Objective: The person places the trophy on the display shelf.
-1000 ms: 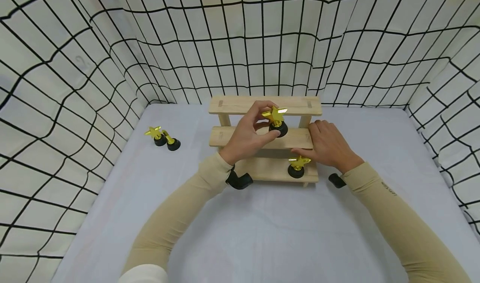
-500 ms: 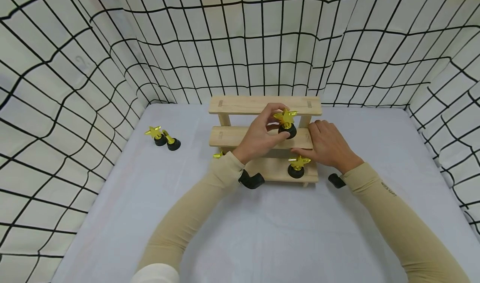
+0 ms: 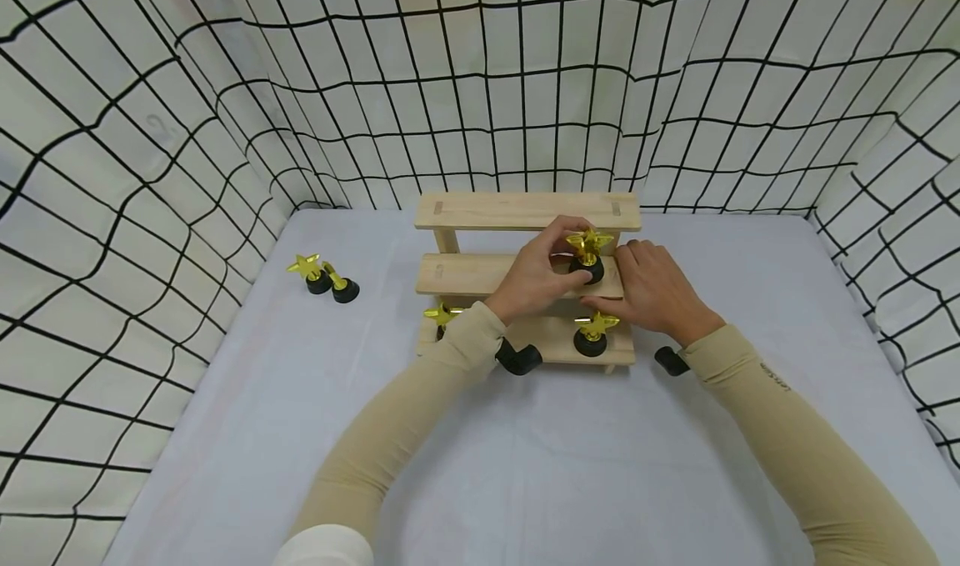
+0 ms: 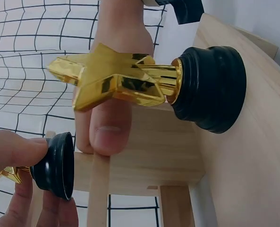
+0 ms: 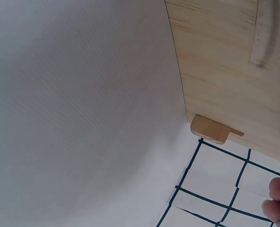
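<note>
In the head view my left hand (image 3: 534, 276) pinches a small trophy with a gold star (image 3: 588, 247) and black base, held over the right end of the middle shelf. The left wrist view shows thumb and fingers around its black base (image 4: 55, 165), the hollow underside visible. My right hand (image 3: 660, 289) grips the right end of that shelf on a three-tier wooden rack (image 3: 465, 274). A second trophy (image 3: 592, 338) stands on the bottom shelf at the right. Another trophy (image 3: 441, 314), at the bottom shelf's left end, is partly hidden by my left sleeve.
Two more trophies, one upright (image 3: 309, 271) and one leaning (image 3: 342, 284), are close together on the white-covered table (image 3: 247, 399) at the left. Black netting (image 3: 525, 99) over white cloth encloses the back and sides.
My left hand has carried its trophy rightward and slightly down toward the middle shelf's right end. The bottom-left trophy has come out from behind my left arm. The right hand stays put.
</note>
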`<state>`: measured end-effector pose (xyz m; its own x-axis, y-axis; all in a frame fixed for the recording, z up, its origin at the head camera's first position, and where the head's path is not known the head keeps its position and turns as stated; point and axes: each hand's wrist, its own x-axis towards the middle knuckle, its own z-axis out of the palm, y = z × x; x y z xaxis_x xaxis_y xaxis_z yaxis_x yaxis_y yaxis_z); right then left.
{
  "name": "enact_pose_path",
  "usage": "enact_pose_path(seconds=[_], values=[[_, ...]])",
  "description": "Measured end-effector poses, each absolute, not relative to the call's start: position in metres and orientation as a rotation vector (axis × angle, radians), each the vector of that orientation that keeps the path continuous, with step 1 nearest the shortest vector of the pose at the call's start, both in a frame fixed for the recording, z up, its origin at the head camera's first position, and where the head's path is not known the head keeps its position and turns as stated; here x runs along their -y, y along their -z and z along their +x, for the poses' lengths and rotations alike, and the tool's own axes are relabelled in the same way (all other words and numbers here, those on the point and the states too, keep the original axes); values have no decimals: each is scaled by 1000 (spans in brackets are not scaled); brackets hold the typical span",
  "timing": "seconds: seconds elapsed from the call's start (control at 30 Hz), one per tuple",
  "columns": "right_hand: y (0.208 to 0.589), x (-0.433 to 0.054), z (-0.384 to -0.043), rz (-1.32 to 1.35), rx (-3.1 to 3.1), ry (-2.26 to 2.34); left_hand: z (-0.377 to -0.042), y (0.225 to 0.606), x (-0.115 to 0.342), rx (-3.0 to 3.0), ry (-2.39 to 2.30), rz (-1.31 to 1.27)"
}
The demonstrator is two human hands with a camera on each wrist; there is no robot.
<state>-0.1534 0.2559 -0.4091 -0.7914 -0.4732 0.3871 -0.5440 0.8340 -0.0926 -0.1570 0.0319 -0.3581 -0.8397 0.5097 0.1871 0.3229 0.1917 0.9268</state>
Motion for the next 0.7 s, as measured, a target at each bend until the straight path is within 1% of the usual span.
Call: enact_pose_path(seconds=[0.33,0.7], values=[[409,-255,-154,744,2704,-287,-159,363,-46,-2294,-1638,836],[409,-257,-155,775,2669,-274,-160,367,-51,-2404,-1509,890]])
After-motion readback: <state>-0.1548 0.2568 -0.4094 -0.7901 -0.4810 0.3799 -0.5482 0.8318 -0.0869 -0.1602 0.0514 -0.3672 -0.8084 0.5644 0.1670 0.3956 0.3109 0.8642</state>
